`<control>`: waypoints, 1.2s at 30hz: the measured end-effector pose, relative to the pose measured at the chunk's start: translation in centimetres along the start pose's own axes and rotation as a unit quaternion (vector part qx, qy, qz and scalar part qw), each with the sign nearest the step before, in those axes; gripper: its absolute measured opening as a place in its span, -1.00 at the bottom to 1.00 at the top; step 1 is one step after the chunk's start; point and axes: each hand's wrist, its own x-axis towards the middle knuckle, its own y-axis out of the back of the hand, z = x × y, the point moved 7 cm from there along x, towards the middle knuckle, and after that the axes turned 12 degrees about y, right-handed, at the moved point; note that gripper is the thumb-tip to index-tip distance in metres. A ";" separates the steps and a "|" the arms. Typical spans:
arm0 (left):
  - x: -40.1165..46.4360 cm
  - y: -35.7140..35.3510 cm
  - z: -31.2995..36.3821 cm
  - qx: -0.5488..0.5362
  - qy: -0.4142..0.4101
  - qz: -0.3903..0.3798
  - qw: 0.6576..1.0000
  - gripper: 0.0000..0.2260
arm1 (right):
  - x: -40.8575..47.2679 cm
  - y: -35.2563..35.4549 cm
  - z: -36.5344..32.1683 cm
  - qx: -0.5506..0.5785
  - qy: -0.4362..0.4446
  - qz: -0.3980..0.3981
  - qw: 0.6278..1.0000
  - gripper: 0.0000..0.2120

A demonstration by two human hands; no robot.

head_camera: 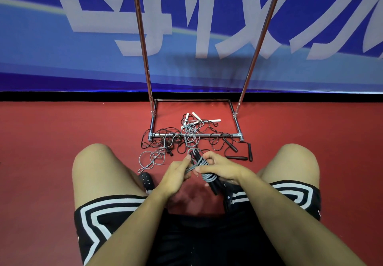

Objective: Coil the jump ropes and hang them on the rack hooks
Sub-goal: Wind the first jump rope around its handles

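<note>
I squat on a red floor facing a metal rack point(194, 135). My right hand point(219, 168) grips a grey jump rope point(202, 163) with black handles, its cord wound in loops around the handles. My left hand point(176, 174) pinches the grey cord just left of that bundle. More of the grey cord point(152, 159) trails loose on the floor to the left. A tangle of black ropes point(165, 139) lies over the rack's base bar. White-handled ropes point(196, 119) lie inside the base frame. The rack's hooks are out of view.
Dark wooden handles point(238, 157) lie right of the pile. The rack's two upright poles point(143, 37) rise against a blue banner wall point(62, 48). My knees flank the hands, and a black shoe point(146, 180) shows under my left hand.
</note>
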 end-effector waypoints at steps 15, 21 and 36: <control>0.1 0.6 0.7 -0.046 -0.015 0.031 0.998 -0.50 | 0.0 -1.1 -2.3 0.003 0.068 -0.024 0.997 -0.65; 0.1 0.7 0.4 -0.033 0.009 0.049 0.998 -0.55 | 0.1 -0.9 -2.2 -0.028 0.044 0.017 0.998 -0.47; 0.6 1.1 0.0 0.011 0.040 0.033 0.999 -0.51 | 0.1 -0.2 -0.4 -0.021 0.009 -0.007 1.000 -0.75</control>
